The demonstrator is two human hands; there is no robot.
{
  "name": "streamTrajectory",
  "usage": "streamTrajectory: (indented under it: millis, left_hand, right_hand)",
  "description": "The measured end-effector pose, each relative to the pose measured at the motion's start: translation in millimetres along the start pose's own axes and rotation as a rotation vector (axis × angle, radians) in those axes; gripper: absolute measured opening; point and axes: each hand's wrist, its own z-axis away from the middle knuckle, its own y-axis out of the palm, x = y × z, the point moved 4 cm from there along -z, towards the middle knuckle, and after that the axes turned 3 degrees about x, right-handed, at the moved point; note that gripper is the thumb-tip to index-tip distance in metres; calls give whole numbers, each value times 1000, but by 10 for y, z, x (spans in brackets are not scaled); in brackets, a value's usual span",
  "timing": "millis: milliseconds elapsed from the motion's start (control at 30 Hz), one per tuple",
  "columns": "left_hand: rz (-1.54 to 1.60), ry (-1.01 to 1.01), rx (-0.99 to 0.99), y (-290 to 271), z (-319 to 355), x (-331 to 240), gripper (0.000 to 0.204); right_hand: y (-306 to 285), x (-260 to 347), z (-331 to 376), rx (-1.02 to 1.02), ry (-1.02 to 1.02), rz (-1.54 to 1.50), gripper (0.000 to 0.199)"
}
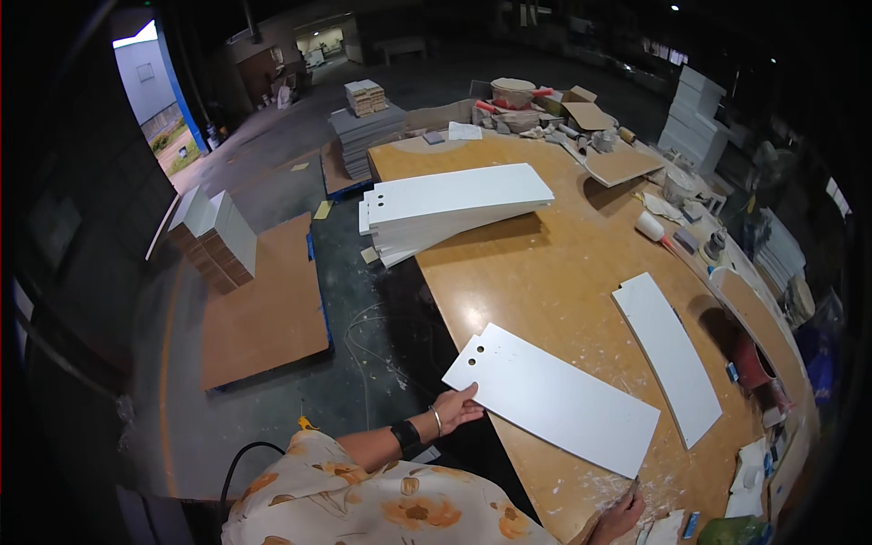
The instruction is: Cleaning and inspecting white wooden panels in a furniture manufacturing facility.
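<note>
A white board [563, 391] with two dark holes near its left end lies at a slant over the near edge of the wooden table. My left hand [460, 406] is closed on its near left edge, thumb on top and the other fingers below. Close to the board's near right corner is my right hand [621, 518], its fingers pinched together. Something thin and dark seems to stick out of them, too small to make out. To the right lies a narrower white panel [669, 359], flat on the table [581, 263] and apart from the board.
A fanned stack of white boards [459, 195] overhangs the table's left edge. Tools, rolls and a white cup-like item [649, 226] crowd the right rim. Cardboard sheeting [263, 318] with stacked panels [216, 238] lies on the floor at left. White flakes dot the tabletop.
</note>
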Motion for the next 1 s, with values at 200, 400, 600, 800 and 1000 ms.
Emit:
streamTrajectory:
  millis: [200,400,600,800,1000]
  left_hand:
    - [-40,287,-144,270,238,-502,34]
    - [159,0,149,692,-244,-199,35]
    - [-92,240,243,959,-176,-874,36]
    - [82,646,219,991,-644,-2529,30]
    - [239,791,8,182,-1400,-3665,33]
  right_hand:
    - [3,-103,-16,-18,-53,-18,30]
    - [3,-111,-46,-107,-100,86,28]
    - [212,-389,-92,-182,-88,-20,20]
    - [153,-257,-58,-189,-6,22,18]
    - [184,-198,-77,-212,-23,67,18]
